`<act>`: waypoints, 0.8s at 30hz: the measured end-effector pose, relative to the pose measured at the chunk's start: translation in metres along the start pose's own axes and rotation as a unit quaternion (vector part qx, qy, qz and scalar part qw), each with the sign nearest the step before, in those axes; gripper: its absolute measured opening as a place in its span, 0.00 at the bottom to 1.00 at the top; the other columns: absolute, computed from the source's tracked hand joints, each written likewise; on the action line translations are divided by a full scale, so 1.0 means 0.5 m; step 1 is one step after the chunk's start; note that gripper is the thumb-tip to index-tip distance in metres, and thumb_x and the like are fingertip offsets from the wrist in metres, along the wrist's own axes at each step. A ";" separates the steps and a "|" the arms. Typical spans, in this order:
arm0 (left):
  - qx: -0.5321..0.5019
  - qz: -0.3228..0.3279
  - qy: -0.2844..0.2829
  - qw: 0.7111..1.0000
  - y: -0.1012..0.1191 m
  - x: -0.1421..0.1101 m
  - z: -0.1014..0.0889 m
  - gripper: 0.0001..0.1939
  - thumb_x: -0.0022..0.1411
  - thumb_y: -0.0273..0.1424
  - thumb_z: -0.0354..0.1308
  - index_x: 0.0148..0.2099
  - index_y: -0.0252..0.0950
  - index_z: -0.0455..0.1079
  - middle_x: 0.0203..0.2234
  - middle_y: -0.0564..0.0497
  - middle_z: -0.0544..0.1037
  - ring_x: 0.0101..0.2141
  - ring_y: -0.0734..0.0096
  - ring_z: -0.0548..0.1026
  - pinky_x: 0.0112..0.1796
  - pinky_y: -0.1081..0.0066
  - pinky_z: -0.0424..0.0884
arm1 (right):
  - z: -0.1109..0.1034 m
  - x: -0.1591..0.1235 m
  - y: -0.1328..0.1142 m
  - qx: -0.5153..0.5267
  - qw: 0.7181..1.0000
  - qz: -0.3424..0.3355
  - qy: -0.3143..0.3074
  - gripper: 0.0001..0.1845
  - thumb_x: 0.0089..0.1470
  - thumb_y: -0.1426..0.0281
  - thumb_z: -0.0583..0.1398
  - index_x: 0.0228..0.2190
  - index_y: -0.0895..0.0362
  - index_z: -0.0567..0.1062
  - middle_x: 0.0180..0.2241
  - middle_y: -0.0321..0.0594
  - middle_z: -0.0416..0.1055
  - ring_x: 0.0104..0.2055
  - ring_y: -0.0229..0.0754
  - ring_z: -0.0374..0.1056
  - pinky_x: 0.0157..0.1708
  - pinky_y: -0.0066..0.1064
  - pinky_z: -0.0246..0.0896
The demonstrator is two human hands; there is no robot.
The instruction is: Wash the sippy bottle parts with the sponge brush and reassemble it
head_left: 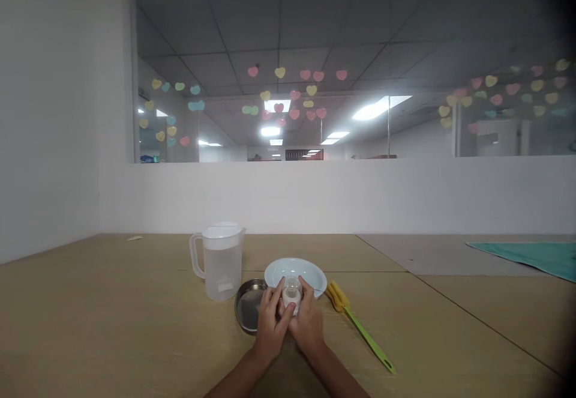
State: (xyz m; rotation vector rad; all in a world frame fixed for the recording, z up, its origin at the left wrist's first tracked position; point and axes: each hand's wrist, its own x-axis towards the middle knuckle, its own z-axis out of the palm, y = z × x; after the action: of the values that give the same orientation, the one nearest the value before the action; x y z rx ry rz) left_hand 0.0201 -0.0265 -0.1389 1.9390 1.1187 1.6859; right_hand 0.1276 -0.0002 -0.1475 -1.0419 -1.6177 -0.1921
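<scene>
Both hands are wrapped around a small baby bottle (292,293) with a clear cap over its teat and a white collar. My left hand (272,320) grips its left side, and my right hand (308,317) closes on its right side. The lower part of the bottle is hidden by my fingers. Just behind my hands sits a pale blue bowl (279,266). A round metal dish (247,308) lies beside my left hand, partly covered by it. To the right of my right hand lies a bottle brush (360,326) with a yellow sponge head and green handle.
A lidded clear plastic pitcher (222,266) stands at the left behind the metal dish. At the far right a teal cloth (535,257) lies on a grey part of the wooden table (135,326). A white wall (315,197) with a window above borders the table's back.
</scene>
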 end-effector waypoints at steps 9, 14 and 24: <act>-0.016 0.003 -0.001 1.000 -0.006 0.002 -0.002 0.26 0.60 0.41 0.50 0.59 0.37 0.60 0.45 0.44 0.70 0.47 0.60 0.67 0.50 0.61 0.61 | 0.007 0.000 0.005 -0.043 0.999 -0.026 0.016 0.31 0.51 0.60 0.55 0.52 0.63 0.56 0.45 0.56 0.69 0.46 0.52 0.68 0.38 0.41 0.67; -0.016 0.015 -0.036 0.999 -0.009 0.006 -0.006 0.24 0.61 0.42 0.49 0.56 0.37 0.63 0.45 0.44 0.70 0.47 0.60 0.67 0.50 0.61 0.61 | 0.000 0.000 0.008 -0.031 0.999 -0.028 0.007 0.33 0.51 0.59 0.56 0.54 0.60 0.55 0.48 0.53 0.67 0.48 0.51 0.66 0.42 0.42 0.66; -0.106 -0.010 -0.065 0.992 -0.032 -0.012 -0.013 0.30 0.63 0.42 0.47 0.64 0.37 0.50 0.61 0.45 0.55 0.61 0.62 0.52 0.60 0.61 0.47 | -0.032 0.006 0.008 0.061 0.996 -0.048 -0.033 0.32 0.56 0.61 0.51 0.59 0.59 0.50 0.52 0.52 0.62 0.52 0.49 0.62 0.48 0.41 0.61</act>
State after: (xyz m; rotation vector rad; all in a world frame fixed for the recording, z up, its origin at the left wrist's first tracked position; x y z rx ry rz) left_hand 0.0088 -0.0221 -0.1525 1.8683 0.8716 1.5730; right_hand 0.1419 -0.0060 -0.1412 -0.8859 -1.7190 -0.1229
